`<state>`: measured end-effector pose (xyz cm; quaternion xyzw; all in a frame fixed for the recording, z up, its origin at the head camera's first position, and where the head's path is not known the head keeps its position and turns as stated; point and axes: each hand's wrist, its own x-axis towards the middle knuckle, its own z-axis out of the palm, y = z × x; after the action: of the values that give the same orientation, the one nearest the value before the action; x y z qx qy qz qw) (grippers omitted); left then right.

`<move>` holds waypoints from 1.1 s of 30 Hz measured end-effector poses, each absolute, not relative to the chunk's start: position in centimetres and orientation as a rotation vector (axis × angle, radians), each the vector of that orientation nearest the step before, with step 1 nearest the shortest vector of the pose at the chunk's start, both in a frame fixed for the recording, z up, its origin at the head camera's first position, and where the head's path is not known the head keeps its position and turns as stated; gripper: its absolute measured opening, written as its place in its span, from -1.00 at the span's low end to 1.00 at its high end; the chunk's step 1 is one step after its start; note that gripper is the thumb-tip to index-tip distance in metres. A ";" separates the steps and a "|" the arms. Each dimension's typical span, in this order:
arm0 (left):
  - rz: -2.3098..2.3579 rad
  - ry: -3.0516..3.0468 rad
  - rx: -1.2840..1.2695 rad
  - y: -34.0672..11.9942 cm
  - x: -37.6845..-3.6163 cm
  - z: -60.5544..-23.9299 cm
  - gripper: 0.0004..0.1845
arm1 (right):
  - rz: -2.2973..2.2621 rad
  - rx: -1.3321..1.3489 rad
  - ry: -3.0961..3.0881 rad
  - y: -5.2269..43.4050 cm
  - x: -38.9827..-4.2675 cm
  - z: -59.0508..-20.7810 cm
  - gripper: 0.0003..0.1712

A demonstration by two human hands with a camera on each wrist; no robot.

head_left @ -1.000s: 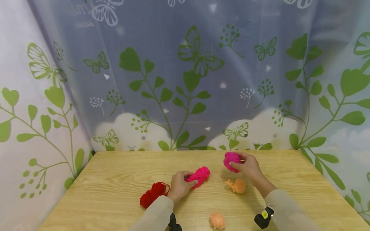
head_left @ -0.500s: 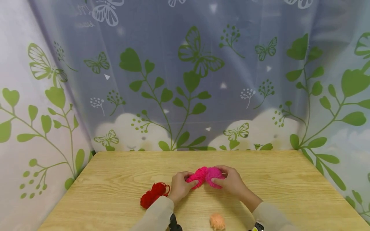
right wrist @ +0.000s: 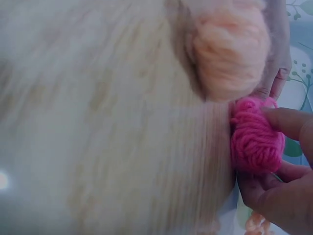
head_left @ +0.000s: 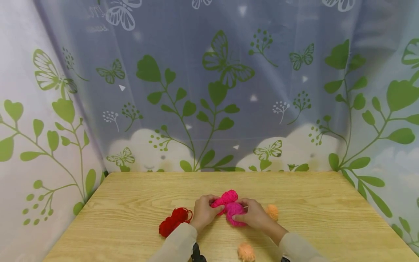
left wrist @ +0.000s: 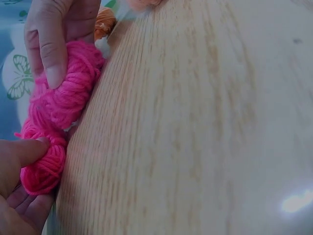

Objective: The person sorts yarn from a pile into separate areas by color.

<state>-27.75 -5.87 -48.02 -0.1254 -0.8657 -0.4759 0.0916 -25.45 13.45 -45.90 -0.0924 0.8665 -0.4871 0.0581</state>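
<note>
Magenta yarn ball [head_left: 234, 214], small and round, sits in my right hand [head_left: 253, 217] just above the pale wooden surface [head_left: 327, 218], near its middle. My fingers curl around it, thumb on the near side; the grip is closed on the ball. The right wrist view confirms the thumb and fingers pinching it [right wrist: 257, 144].

Bright pink elongated yarn skein [head_left: 225, 198] is held in my left hand [head_left: 203, 212], fingers wrapped round its near end. The two yarns touch, skein just behind and left of the ball. In the left wrist view a right-hand finger presses the skein's far end [left wrist: 66, 95].

Elsewhere on the surface:
- red loose yarn bundle [head_left: 174, 220], left of my left wrist, apart from it
- orange yarn ball [head_left: 272, 212], just beside my right hand
- peach yarn pompom [head_left: 246, 251], near edge, between my forearms

Risks, as I judge them:
- Both yarns are soft and loosely wound. Too light a grip could let a strand slip loose and unwind.
- The pinks are close in hue, and pressed together their strands could snag or tangle.
- My right wrist lies close to the orange ball, so a sideways move could knock it rolling.
</note>
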 end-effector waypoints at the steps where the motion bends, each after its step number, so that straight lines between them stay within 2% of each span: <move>1: -1.416 -2.571 -0.372 -5.9 -27.8 -48.0 -0.73 | -1.461 -0.279 2.644 13.4 -25.5 -45.9 -0.49; 33: -1.417 -2.580 -0.359 -5.8 -27.7 -48.0 -0.73 | -1.382 -0.343 2.725 12.8 -25.6 -45.9 -0.44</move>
<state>-27.73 -5.80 -48.04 -0.1204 -0.8667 -0.4761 0.0877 -25.61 12.83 -45.88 -0.1115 0.8858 -0.4491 0.0336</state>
